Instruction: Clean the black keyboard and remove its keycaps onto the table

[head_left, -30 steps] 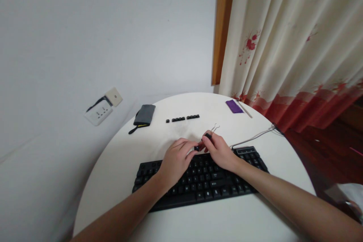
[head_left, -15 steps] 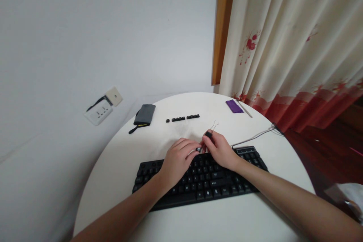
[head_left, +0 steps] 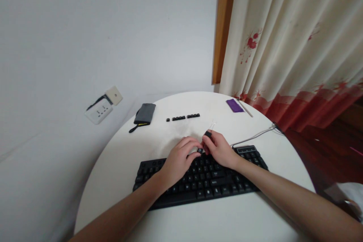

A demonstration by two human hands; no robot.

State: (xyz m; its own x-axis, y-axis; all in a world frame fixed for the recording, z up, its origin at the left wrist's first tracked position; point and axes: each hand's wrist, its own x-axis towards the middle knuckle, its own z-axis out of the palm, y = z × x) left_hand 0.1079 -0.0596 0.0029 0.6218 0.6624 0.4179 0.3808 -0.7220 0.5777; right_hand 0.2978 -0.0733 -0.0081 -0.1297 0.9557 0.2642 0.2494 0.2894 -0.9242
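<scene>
A black keyboard [head_left: 211, 182] lies across the white round table [head_left: 232, 219], partly covered by my hands and forearms. Between thumb and fingertips, my left hand [head_left: 178, 159] pinches a small black keycap [head_left: 200, 151] above the keyboard's back edge. My right hand [head_left: 221, 149] is closed around the black handle of a wire keycap puller [head_left: 208, 133], whose thin wire loops stick out toward the back. The puller's lower end is beside the pinched keycap; whether they touch is hard to see.
Several loose keycaps [head_left: 178, 118] sit in a row behind my hands. A grey pouch [head_left: 144, 114] lies at the back left, a purple cloth [head_left: 235, 106] and a thin stick [head_left: 245, 109] at the back right. The keyboard cable [head_left: 252, 137] runs off the table's right side.
My left fingers have turned slightly, so the keycap shows more clearly. The puller in my right hand has tilted a little, its wire loops shifting slightly left.
</scene>
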